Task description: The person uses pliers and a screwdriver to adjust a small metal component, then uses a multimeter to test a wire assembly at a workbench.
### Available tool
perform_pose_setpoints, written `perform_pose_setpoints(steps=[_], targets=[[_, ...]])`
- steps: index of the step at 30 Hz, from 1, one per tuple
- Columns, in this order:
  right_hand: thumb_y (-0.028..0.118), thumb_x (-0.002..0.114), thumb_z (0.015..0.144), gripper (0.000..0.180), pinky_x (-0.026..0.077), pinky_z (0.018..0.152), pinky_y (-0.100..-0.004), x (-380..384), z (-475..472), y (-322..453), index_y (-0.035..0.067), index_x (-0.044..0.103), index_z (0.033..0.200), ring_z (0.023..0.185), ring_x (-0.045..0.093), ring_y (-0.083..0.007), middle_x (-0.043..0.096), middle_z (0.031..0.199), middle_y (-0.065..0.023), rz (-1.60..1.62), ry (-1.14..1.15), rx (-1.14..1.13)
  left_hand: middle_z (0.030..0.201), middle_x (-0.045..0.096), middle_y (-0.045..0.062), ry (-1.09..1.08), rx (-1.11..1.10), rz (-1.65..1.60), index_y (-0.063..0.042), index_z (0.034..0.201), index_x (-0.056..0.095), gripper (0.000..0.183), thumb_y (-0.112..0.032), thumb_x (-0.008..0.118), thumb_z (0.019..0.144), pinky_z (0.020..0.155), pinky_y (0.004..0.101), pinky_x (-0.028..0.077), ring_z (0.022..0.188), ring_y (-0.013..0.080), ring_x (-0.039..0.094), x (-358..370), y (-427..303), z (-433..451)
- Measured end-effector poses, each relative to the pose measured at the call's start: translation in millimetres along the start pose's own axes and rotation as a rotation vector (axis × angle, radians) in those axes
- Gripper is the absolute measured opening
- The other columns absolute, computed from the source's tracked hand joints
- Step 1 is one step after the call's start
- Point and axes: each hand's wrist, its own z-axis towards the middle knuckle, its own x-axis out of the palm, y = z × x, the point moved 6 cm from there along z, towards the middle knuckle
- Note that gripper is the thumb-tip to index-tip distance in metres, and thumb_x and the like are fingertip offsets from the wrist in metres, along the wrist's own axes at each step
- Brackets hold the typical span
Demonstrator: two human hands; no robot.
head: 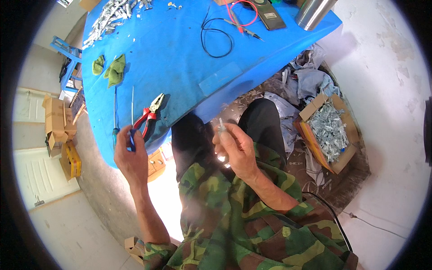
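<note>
My left hand [131, 152] is at the table's near left edge, its thumb and fingers around the blue handle [132, 140] of a screwdriver whose thin shaft [132, 104] points away over the cloth. Beside it, on the blue tablecloth [168, 60], lie a second screwdriver [115, 114] with a teal handle and red-handled combination pliers [150, 113], jaws pointing away from me. Above my lap, my right hand [234, 145] pinches a small translucent part [221, 129] with a thin tip pointing up; the part's exact kind cannot be told.
Two green cloth pieces [115, 71], a heap of small metallic parts [111, 20], test leads [233, 23], a dark phone-like device [268, 15] and a steel flask [314, 13] are on the table. An open carton [305, 138] full of small parts stands right, near plastic bags [308, 81].
</note>
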Motion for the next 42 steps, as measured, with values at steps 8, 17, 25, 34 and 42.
perform_pose_setpoints(steps=[8, 17, 25, 34, 42], targets=[[0.021, 0.057, 0.110, 0.028, 0.046, 0.064, -0.0215, 0, -3, 1, 0.001, 0.062, 0.128, 0.078, 0.060, -0.0067, 0.066, 0.098, -0.0022, 0.062, 0.017, 0.038, 0.096, 0.075, 0.013, 0.021, 0.106, 0.391, -0.006, 0.125, 0.069, 0.032, -0.026, 0.069, 0.100, 0.070, 0.0381, 0.056, 0.079, 0.0264, 0.072, 16, 40, 44], [0.021, 0.058, 0.109, 0.028, 0.047, 0.063, -0.0212, 3, -2, 2, 0.001, 0.062, 0.128, 0.079, 0.063, -0.0075, 0.068, 0.100, -0.0033, 0.070, 0.007, 0.094, 0.106, 0.076, 0.010, -0.027, 0.195, 0.092, -0.007, 0.118, 0.074, 0.023, -0.012, 0.073, 0.097, 0.070, 0.0337, 0.060, 0.089, 0.0219, 0.074, 9, 0, 33], [0.018, 0.062, 0.107, 0.027, 0.048, 0.063, -0.0213, 9, -2, 6, 0.000, 0.064, 0.126, 0.079, 0.063, -0.0065, 0.068, 0.096, -0.0006, 0.031, 0.053, 0.046, 0.096, 0.073, 0.012, 0.323, 0.245, -0.498, -0.002, 0.100, 0.076, 0.017, 0.000, 0.080, 0.084, 0.066, 0.0316, 0.058, 0.080, 0.0227, 0.072, 46, -114, -41], [0.017, 0.064, 0.106, 0.025, 0.048, 0.062, -0.0215, 7, -4, 4, 0.000, 0.066, 0.124, 0.077, 0.063, -0.0063, 0.068, 0.094, 0.0001, 0.068, 0.066, 0.063, 0.091, 0.072, 0.011, 0.350, 0.202, -0.524, -0.001, 0.096, 0.073, 0.012, 0.003, 0.076, 0.085, 0.065, 0.0327, 0.058, 0.078, 0.0239, 0.071, 52, -116, -43], [0.014, 0.064, 0.106, 0.024, 0.047, 0.063, -0.0211, 5, -3, 2, -0.001, 0.066, 0.123, 0.077, 0.058, -0.0036, 0.067, 0.093, 0.0017, 0.051, 0.078, 0.066, 0.082, 0.064, 0.010, 0.350, 0.302, -0.437, -0.001, 0.093, 0.063, 0.011, 0.004, 0.071, 0.086, 0.058, 0.0300, 0.052, 0.067, 0.0189, 0.065, 62, -113, -47]])
